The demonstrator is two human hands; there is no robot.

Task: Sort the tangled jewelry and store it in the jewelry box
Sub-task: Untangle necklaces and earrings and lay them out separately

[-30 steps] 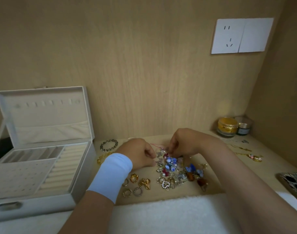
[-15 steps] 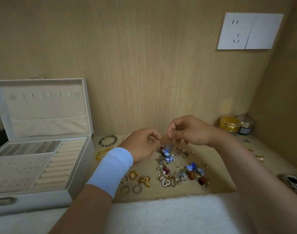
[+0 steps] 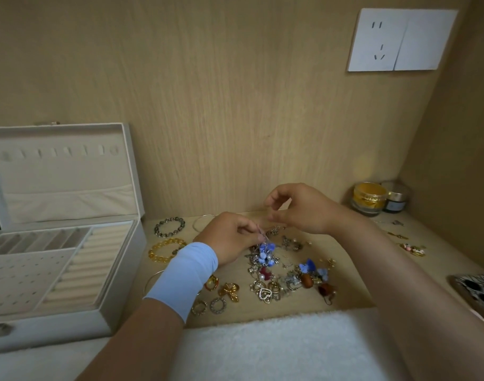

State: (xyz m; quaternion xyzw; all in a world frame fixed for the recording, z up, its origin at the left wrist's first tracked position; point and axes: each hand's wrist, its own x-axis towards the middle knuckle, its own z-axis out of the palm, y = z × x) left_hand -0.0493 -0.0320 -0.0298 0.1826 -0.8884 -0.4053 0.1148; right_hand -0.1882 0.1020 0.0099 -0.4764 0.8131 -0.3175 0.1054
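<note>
A tangled pile of jewelry [image 3: 287,279] lies on the wooden shelf in front of me. My left hand [image 3: 230,237], with a light blue wristband, pinches a thin wire from which a blue beaded cluster [image 3: 265,254] hangs just above the pile. My right hand [image 3: 298,207] hovers a little higher and to the right, its fingers curled near a thin strand; whether it holds that strand I cannot tell. The white jewelry box [image 3: 78,320] stands open at the left, its trays bare.
A dark bead bracelet [image 3: 169,226], a yellow bead bracelet [image 3: 164,250] and thin bangles lie between box and hands. Gold rings [image 3: 227,292] sit near my left wrist. Two jars [image 3: 370,199] stand at the back right, loose pieces [image 3: 412,248] beside them. A white towel [image 3: 263,345] lies in front.
Both hands rose from the pile. The blue beaded cluster came up with my left hand, and my right hand lifted higher and drew apart from it.
</note>
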